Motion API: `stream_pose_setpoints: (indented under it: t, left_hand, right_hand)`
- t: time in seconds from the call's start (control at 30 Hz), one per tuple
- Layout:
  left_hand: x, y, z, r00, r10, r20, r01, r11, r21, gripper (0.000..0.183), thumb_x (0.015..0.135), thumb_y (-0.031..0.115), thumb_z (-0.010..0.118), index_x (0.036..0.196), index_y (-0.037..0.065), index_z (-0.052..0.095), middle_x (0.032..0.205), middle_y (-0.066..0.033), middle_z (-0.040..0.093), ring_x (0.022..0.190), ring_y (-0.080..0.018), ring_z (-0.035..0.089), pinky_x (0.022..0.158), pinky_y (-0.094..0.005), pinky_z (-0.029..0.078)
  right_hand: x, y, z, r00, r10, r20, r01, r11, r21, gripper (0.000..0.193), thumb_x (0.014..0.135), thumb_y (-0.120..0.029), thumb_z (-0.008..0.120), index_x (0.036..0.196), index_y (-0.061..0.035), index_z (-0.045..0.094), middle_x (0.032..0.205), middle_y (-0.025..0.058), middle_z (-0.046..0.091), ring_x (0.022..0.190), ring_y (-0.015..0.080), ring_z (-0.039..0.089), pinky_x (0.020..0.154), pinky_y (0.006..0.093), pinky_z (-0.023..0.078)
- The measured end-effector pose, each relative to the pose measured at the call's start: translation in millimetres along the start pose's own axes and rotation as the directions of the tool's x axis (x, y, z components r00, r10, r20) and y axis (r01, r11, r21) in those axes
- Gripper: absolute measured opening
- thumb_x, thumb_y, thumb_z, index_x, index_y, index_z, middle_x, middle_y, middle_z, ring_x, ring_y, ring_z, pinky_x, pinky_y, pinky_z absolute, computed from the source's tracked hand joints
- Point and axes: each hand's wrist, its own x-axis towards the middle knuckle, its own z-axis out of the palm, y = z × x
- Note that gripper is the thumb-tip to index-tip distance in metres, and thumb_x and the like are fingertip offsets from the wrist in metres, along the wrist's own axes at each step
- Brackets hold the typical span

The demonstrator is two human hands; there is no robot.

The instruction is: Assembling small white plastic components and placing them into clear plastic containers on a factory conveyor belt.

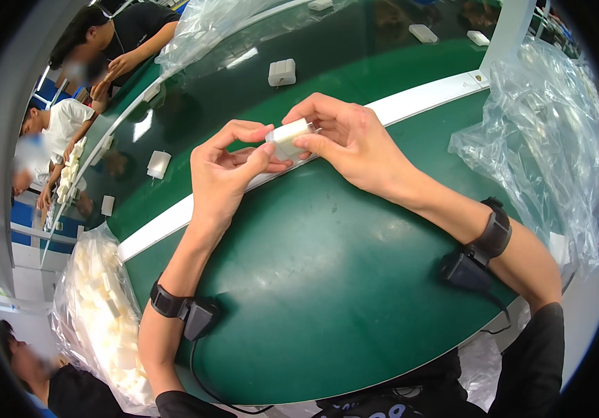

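A small white plug adapter (289, 132) is held up over the white rail, tilted, with thin metal prongs at its right end. The fingertips of my left hand (231, 160) pinch its left end between thumb and fingers. On the other end, my right hand (351, 139) grips it with thumb and forefinger, close to the prongs. Part of the adapter's underside is hidden by my fingers. Beyond my hands, a similar white adapter (282, 72) rests on the dark green belt (202, 104).
More adapters (159, 165) lie along the belt. A white rail (167, 226) divides it from my green tabletop (327, 292). At left stands a clear bag of white pieces (101, 306); crumpled clear plastic (536, 132) hangs at right. Co-workers (139, 35) sit across and left.
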Motion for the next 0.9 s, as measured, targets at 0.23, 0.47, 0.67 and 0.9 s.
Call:
stream_pose_setpoints:
  t: [0.23,0.47,0.67,0.9]
  left_hand:
    - [2.4,4.2,3.6,0.991,-0.129,-0.027,0.125,0.986,-0.106,0.022,0.091,0.003,0.069,0.11,-0.007,0.063,0.125,-0.0167,0.058,0.09,-0.0281,0.073,0.089,-0.0359,0.06]
    - [4.4,-10.6,-3.6,0.997,0.051,-0.052,-0.054,0.998,-0.042,0.029,0.088,-0.002,0.069,0.116,-0.003,0.062,0.133,-0.0169,0.054,0.109,-0.0225,0.065,0.097,-0.0352,0.054]
    - [1.1,5.8,6.7,0.993,0.103,-0.05,-0.104,0.995,-0.012,0.032,0.088,-0.002,0.068,0.119,-0.003,0.063,0.13,-0.0135,0.058,0.114,-0.021,0.061,0.097,-0.0336,0.052]
    - [1.9,-1.0,2.1,0.992,-0.028,-0.127,0.025,0.999,-0.024,0.028,0.09,0.006,0.071,0.116,-0.004,0.067,0.109,-0.0124,0.07,0.099,-0.017,0.067,0.088,-0.0305,0.057]
  right_hand:
    - [-0.2,-2.1,4.1,0.994,-0.088,-0.064,0.084,0.994,-0.066,0.017,0.094,-0.011,0.063,0.107,0.0008,0.06,0.088,0.008,0.063,0.085,0.016,0.063,0.081,0.031,0.053]
    - [3.1,-2.0,6.0,0.991,-0.087,-0.105,0.082,0.995,-0.048,0.032,0.094,-0.016,0.066,0.119,0.0017,0.056,0.107,0.0135,0.064,0.086,0.0195,0.067,0.083,0.032,0.055]
    - [1.4,-4.0,2.2,0.99,0.132,-0.044,-0.122,0.976,0.18,0.041,0.093,-0.017,0.068,0.125,0.0029,0.052,0.114,0.0148,0.063,0.087,0.0191,0.069,0.08,0.0299,0.054]
    - [0.4,-3.9,4.1,0.998,0.033,-0.06,-0.029,0.997,0.065,0.031,0.091,-0.008,0.064,0.121,-0.0022,0.058,0.102,0.0096,0.063,0.092,0.0157,0.065,0.079,0.0289,0.054]
